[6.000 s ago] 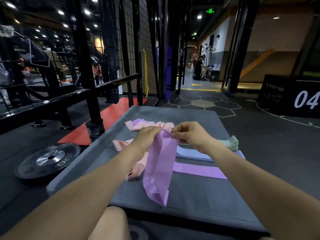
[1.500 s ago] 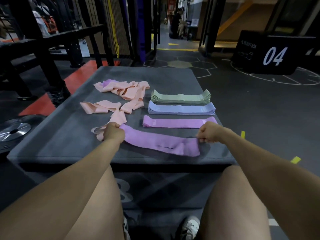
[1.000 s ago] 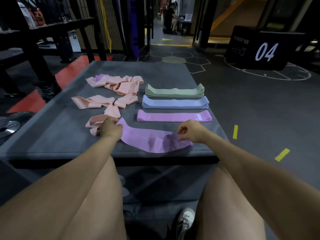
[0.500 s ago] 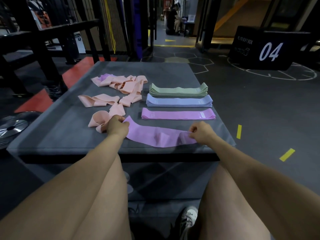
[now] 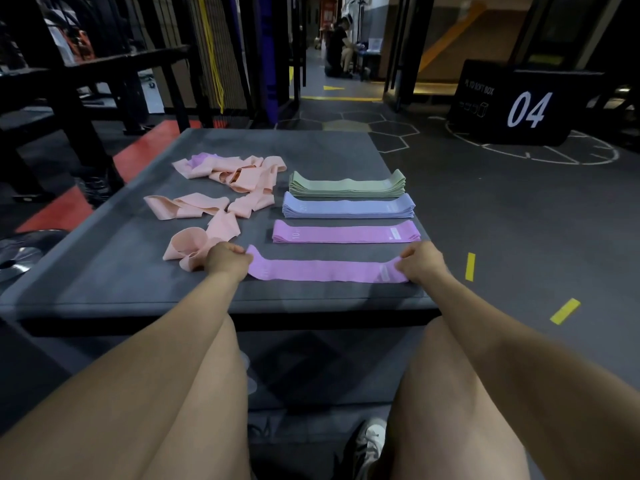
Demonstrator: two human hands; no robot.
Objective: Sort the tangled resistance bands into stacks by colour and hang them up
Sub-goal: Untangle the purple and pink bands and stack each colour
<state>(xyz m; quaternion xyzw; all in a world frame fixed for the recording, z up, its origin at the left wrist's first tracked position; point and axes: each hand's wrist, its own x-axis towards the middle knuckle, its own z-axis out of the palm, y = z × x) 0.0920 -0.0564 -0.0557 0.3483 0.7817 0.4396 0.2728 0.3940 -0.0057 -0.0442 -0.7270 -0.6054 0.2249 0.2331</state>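
Now left hand (image 5: 227,259), right hand (image 5: 420,263), pinching purple band (image 5: 322,270) ends

Grey padded table (image 5: 114,278) carried: tangled peach bands (image 5: 228,188) at left; green stack (image 5: 346,185), blue stack (image 5: 346,206), purple band (image 5: 343,233), second purple band (image 5: 322,270) flat nearest edge.
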